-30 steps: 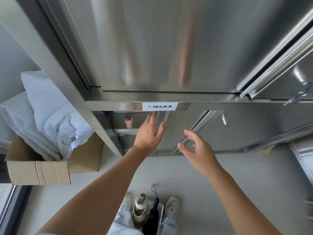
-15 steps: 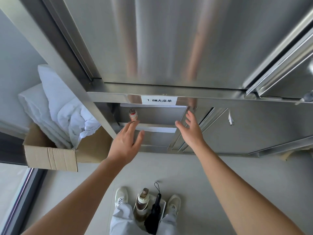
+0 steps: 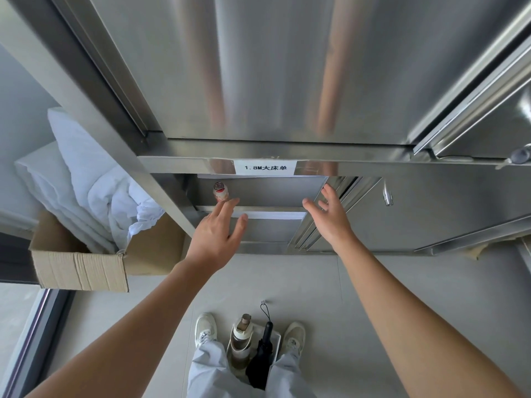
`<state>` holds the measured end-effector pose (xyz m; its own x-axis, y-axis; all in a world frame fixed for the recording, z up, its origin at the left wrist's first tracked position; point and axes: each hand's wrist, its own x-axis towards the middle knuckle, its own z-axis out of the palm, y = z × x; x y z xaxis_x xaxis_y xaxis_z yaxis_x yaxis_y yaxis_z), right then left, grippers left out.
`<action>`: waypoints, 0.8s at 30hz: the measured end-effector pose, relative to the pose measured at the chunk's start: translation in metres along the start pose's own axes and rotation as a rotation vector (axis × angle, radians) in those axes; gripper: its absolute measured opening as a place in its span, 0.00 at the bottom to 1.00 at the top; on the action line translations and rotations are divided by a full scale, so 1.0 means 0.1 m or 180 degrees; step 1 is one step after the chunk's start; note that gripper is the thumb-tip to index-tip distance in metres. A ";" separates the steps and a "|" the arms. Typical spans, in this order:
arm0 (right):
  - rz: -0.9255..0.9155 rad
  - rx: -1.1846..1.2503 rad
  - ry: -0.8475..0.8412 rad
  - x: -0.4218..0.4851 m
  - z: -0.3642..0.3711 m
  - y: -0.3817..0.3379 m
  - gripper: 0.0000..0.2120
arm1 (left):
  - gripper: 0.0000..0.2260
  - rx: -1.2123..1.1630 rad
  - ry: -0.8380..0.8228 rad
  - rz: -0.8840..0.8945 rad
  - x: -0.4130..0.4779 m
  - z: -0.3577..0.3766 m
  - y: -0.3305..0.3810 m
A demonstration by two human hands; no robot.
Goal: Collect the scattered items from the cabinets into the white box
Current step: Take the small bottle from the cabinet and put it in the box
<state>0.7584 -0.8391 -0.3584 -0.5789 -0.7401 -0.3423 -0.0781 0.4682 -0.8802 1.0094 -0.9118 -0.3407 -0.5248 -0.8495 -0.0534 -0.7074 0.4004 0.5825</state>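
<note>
Step in hand, as I read it: pick the small bottle (image 3: 220, 192) off the cabinet (image 3: 287, 81) shelf (image 3: 267, 208).

- Bottle stands upright at the left end of the open compartment, right at the shelf's front edge, just under the label (image 3: 265, 168).
- left hand (image 3: 218, 234): grip released, fingers straight, fingertips just beside the bottle's base. Can't tell if they touch.
- right hand (image 3: 330, 216): grip released, holding nothing, spread by the edge of the sliding door (image 3: 310, 231).

Doing it well:
- Bottle looks narrow and top-heavy, so a poke at the base would likely tip it. Wrap thumb and fingers round the body, not the cap.
- Lift clear of the shelf lip before pulling back.
- Right hand is best left on the door so it can't slide over the opening.
- Then go straight down to the white box (image 3: 276, 340), on the floor (image 3: 373, 297) between the shoes (image 3: 205, 328).

Counts:
- cabinet items in view: 1 (small bottle)
- white box: 1, holding 1 flask (image 3: 241, 340) and 1 black umbrella (image 3: 263, 351)
- cardboard box (image 3: 77, 265): 1, stuffed with white linens (image 3: 86, 179), number unclear
- labels: 1
</note>
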 end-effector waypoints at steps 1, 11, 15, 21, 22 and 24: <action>0.0020 0.0011 0.0053 -0.03 0.02 -0.01 0.33 | 0.25 0.0021 -0.0008 -0.0002 0.00 -0.01 -0.02; -0.0305 -0.0184 -0.0268 -0.45 0.62 -0.12 0.26 | 0.21 0.0062 0.0096 -0.0238 -0.19 -0.21 -0.32; -0.0363 -0.0266 -0.0390 -0.43 0.78 -0.12 0.26 | 0.23 0.0005 0.0131 -0.0360 -0.25 -0.29 -0.45; -0.0423 -0.0499 -0.0685 -0.17 1.26 0.00 0.27 | 0.19 0.0016 0.0109 -0.0465 -0.22 -0.34 -0.75; -0.0425 -0.0506 -0.0702 -0.09 1.37 0.01 0.27 | 0.19 -0.0010 0.0142 -0.0483 -0.18 -0.34 -0.80; -0.0367 -0.0439 -0.0677 0.10 1.61 0.05 0.27 | 0.21 -0.0052 0.0198 -0.0476 -0.13 -0.33 -0.91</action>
<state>0.8826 -0.9219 -0.4189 -0.3775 -0.8702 -0.3168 -0.2518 0.4256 -0.8691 1.0964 -0.9482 -0.3658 -0.3836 -0.9191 -0.0905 -0.7673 0.2626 0.5850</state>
